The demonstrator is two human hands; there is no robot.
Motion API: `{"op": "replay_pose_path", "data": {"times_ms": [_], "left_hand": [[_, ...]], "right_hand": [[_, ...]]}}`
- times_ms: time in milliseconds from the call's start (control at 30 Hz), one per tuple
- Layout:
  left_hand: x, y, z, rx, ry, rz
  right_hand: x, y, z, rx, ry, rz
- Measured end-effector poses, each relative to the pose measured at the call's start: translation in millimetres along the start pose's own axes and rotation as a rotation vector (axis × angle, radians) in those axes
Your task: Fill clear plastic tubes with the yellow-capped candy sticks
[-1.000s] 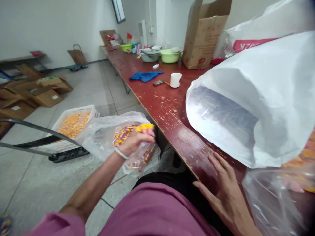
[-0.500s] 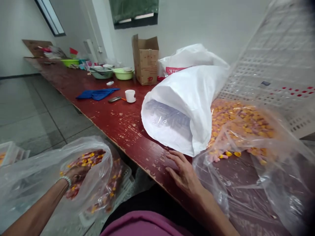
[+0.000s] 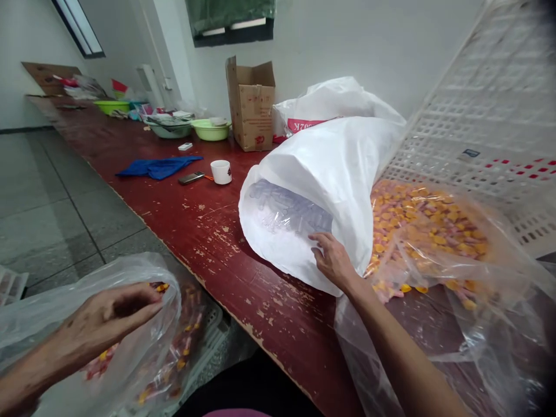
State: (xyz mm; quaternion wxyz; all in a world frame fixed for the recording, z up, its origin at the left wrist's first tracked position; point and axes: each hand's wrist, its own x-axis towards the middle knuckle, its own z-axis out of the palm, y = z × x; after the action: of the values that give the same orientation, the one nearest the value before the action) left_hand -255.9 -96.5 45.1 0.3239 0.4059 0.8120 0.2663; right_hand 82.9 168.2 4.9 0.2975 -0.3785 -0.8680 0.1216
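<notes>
My left hand (image 3: 115, 310) is above the mouth of a clear plastic bag (image 3: 143, 266) low at the left. Its fingers curve forward with a gap to the thumb, and nothing shows in it. Small pink-and-yellow plastic pieces (image 3: 182, 353) lie inside that bag. My right hand (image 3: 333, 260) reaches into the mouth of a white woven sack (image 3: 334, 156) lying on its side on the table. Its fingers are loosely extended, just short of clear, tube-like plastic pieces (image 3: 291, 208) in the sack. No piece is visible between those fingers.
A heap of pink-and-yellow pieces (image 3: 425, 226) spills from a tilted white perforated crate (image 3: 460, 116) at the right, with clear plastic film (image 3: 499, 324) before it. Along the red table (image 3: 208, 255) stand a white cup (image 3: 221, 172), a blue cloth (image 3: 158, 168), a cardboard box (image 3: 254, 113) and green basins (image 3: 211, 130).
My left hand has lifted out of the pieces in the clear bag. My right hand has moved from the table edge up into the sack's mouth. The view has shifted slightly.
</notes>
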Motion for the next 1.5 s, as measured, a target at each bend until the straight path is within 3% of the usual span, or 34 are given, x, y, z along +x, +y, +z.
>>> {"op": "replay_pose_path", "data": {"times_ms": [67,167,267,400,533,767,967,1133,1333,1500], "left_hand": [[14,51,19.5,0.070,0.085,0.239],[67,117,55.7,0.130,0.138,0.529],[141,162,92.8,0.265,0.159,0.486],[219,189,129.6,0.299,0.143,0.395],[252,187,143.6,0.327,0.110,0.346],[261,177,152.2,0.427,0.005,0.281],[245,187,157.2,0.599,-0.093,0.346],[223,179,145.6,0.693,-0.088,0.470],[205,165,133.0,0.763,-0.107,0.584],[201,159,128.4,0.813,-0.156,0.629]], "right_hand": [[21,12,9,-0.075,-0.026,0.071],[47,17,24,-0.145,-0.063,0.102],[66,13,36,-0.191,-0.057,0.065],[85,9,48,-0.227,-0.075,0.067],[95,10,57,-0.260,-0.173,0.033],[91,10,56,-0.332,-0.292,0.013],[75,10,39,-0.497,-0.412,-0.053],[61,10,30,-0.527,-0.415,-0.045],[52,-4,35,-0.559,-0.290,0.013],[51,-7,41,-0.481,-0.386,-0.079]]}}
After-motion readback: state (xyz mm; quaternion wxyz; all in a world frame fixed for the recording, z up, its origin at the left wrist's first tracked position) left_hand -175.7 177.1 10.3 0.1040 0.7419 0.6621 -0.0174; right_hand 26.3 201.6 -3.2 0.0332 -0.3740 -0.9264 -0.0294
